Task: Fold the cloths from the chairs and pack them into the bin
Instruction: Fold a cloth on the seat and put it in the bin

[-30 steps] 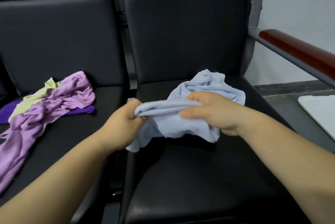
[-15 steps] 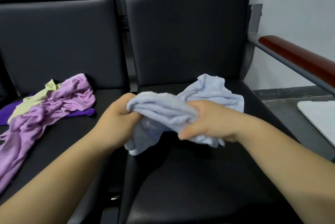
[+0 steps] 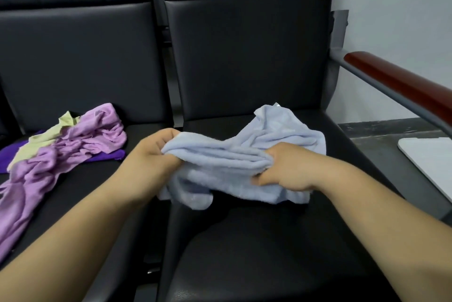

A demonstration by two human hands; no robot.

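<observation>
Cloth status: light blue cloth (image 3: 244, 162) is held up over the right-hand chair seat (image 3: 269, 252), bunched between both hands. Left hand (image 3: 151, 155) has its fingers curled round the cloth's left end. Right hand (image 3: 286, 169) clamps the right end, fingers wrapped into the gathered folds. Both are closed on the same cloth, neither free.

Key relation as I read it: the gathered edge runs left-right across the view with one hand at each end, long axis roughly level and parallel to the seat front. The rest of the cloth hangs below that line. A crumpled part lies behind the right hand toward the backrest and looks to be resting on the seat there. The hands are fairly close together, so the cloth sags in pleats between them, not taut.

My call: this is the straighten-out step, no clean fold yet. Next move needs the hands to draw apart along that axis to pull the edge flat, then lay it on the seat in front. The right hand is nearer the loose bulk, so it has more slack to clear.

Other chair seat (image 3: 83, 191), to the left, carries a lilac cloth (image 3: 73, 155), a pale yellow-green cloth (image 3: 46, 136) and a dark purple cloth (image 3: 107, 156), heaped and overlapping, not folded. Bin not in view. White flat object (image 3: 430, 162) at far right, cannot tell what it is.
</observation>
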